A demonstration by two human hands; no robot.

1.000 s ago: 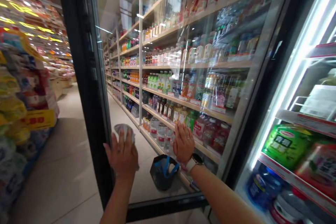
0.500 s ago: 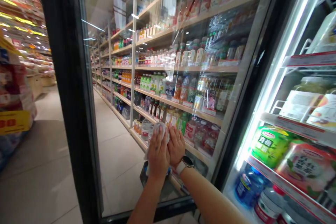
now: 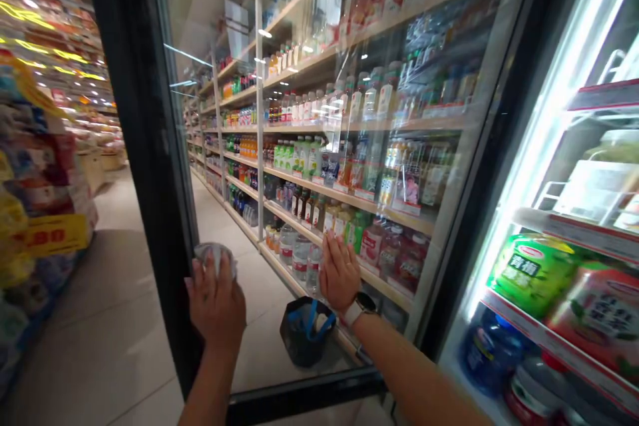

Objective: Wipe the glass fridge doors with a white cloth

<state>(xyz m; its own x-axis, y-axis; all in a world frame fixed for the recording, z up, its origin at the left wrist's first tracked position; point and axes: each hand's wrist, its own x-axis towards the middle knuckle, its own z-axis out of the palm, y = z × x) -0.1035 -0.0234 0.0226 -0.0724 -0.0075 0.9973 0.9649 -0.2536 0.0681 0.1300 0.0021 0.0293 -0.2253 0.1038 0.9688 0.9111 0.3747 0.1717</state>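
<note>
An open glass cooler door [image 3: 309, 146] with a black frame [image 3: 144, 166] stands in front of me. My left hand [image 3: 215, 303] presses a crumpled grey-white cloth [image 3: 213, 257] against the lower left of the glass, next to the frame. My right hand [image 3: 340, 273] lies flat on the glass to the right, fingers stretched upward, with a watch [image 3: 360, 307] on the wrist.
Through the glass I see a long aisle of wooden shelves [image 3: 349, 196] full of bottled drinks and a black basket [image 3: 305, 331] on the floor. At right is the lit cooler interior [image 3: 564, 266] with bottles. Stacked packaged goods [image 3: 34, 200] stand at left.
My left hand has swept the cloth leftward across the glass, from beside my right hand to the door's left frame. My right hand stays flat on the glass.
</note>
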